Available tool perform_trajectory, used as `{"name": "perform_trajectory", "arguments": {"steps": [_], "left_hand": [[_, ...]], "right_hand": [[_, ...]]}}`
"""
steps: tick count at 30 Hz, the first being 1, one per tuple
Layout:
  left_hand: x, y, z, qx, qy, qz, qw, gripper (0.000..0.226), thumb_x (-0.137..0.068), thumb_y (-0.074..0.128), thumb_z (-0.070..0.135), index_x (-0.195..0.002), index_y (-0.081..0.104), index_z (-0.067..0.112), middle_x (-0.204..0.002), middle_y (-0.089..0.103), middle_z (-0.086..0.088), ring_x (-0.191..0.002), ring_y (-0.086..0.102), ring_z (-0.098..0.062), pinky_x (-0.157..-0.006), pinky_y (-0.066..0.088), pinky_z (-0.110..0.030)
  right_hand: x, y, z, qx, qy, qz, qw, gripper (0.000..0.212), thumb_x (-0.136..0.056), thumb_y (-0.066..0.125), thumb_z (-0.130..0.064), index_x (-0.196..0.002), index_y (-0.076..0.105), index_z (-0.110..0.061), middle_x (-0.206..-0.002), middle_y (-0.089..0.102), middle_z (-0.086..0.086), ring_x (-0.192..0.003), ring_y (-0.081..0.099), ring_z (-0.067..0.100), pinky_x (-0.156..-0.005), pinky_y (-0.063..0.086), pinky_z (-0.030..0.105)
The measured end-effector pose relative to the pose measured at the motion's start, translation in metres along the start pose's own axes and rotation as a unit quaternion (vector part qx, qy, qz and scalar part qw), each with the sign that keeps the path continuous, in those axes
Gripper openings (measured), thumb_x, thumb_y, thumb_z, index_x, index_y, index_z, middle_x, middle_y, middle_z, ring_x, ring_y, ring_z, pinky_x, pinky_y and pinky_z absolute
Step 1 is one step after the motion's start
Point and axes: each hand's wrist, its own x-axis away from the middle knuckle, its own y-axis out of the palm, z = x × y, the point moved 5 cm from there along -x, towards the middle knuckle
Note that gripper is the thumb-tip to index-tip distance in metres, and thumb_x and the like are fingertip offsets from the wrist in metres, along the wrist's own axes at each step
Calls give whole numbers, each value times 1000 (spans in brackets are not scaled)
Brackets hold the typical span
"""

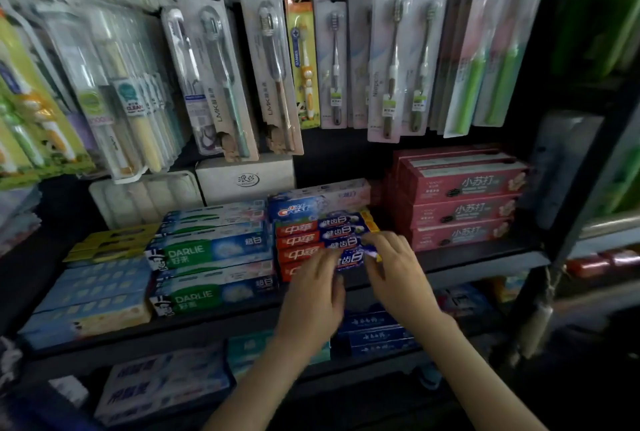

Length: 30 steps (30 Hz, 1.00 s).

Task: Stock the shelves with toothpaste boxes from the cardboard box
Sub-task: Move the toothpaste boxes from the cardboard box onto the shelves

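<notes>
At 9 o'clock of the stack, green toothpaste boxes lined up on the shelf. Mid-placement, by the look of it: seating one red-and-blue toothpaste box at the front of its matching stack, centre of view. Left hand in from 6 o'clock, fingers fairly straight, pressing flat on the box front. Right hand in from 5 o'clock, fingers curled round the box's right end, gripping it. Red boxes at 3 o'clock. Next, probably: pushing flush, letting go, fetching another from the cardboard box, out of view.
</notes>
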Motion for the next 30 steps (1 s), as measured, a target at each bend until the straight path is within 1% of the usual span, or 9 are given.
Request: {"name": "perform_trajectory", "arguments": {"steps": [2,4,8,11,15,21,24,26,30], "left_hand": [[25,20,16,47,1,-48,998,43,-100,43,25,-142,39,20,-142,41,8,-130,38,-6,-102,24,-11],[45,42,31,79,10,-102,992,42,-102,40,29,-143,36,22,-143,39,9,-131,38,-8,-102,29,-15],[93,104,73,87,70,-252,961,45,-102,37,34,-145,33,20,-145,39,4,-131,39,-13,-99,36,-24],[144,161,112,107,104,-355,923,45,-102,37,34,-144,34,20,-144,39,2,-129,42,-17,-97,39,-28],[228,228,159,134,131,-459,868,54,-101,40,33,-149,21,19,-152,27,0,-137,32,-18,-107,36,-31],[365,324,205,87,207,-583,781,63,-99,45,33,-151,15,16,-152,28,-5,-137,33,-23,-106,39,-38],[434,374,216,89,198,-624,750,77,-97,50,32,-152,-2,21,-153,26,-5,-136,36,-20,-104,40,-33],[478,408,219,100,187,-634,744,80,-95,55,30,-150,-3,24,-152,28,-5,-134,39,-20,-102,41,-33],[575,482,207,66,218,-680,697,82,-93,57,31,-149,-2,29,-154,22,-3,-137,33,-20,-105,39,-38]], "right_hand": [[45,-13,7,7,33,-10,999,30,-90,60,-8,-119,58,-11,-110,58,0,-101,48,15,-86,41,25],[91,-24,15,31,73,-21,997,29,-88,61,-12,-117,59,-13,-107,58,-1,-99,48,14,-86,38,21],[196,-44,36,74,213,-40,973,28,-86,65,-11,-113,61,-7,-104,61,5,-98,56,26,-87,40,27],[288,-66,50,78,339,-44,936,31,-92,59,-19,-122,57,-11,-114,58,5,-110,51,24,-92,36,25],[416,-97,61,67,496,-51,864,35,-97,51,-28,-130,50,-17,-126,51,-2,-121,42,15,-98,35,24],[630,-110,70,22,677,5,736,35,-95,54,-18,-130,51,-10,-123,54,4,-119,46,19,-99,41,31],[745,-77,71,-11,756,-4,655,37,-96,53,-18,-132,49,-11,-128,51,5,-124,42,19,-103,38,31],[817,-45,68,-25,793,-17,608,40,-95,53,-18,-134,46,-11,-131,50,6,-127,41,19,-103,36,30],[924,25,64,-44,832,-51,551,45,-96,52,-18,-139,40,-12,-134,46,6,-128,39,20,-105,35,32]]}}
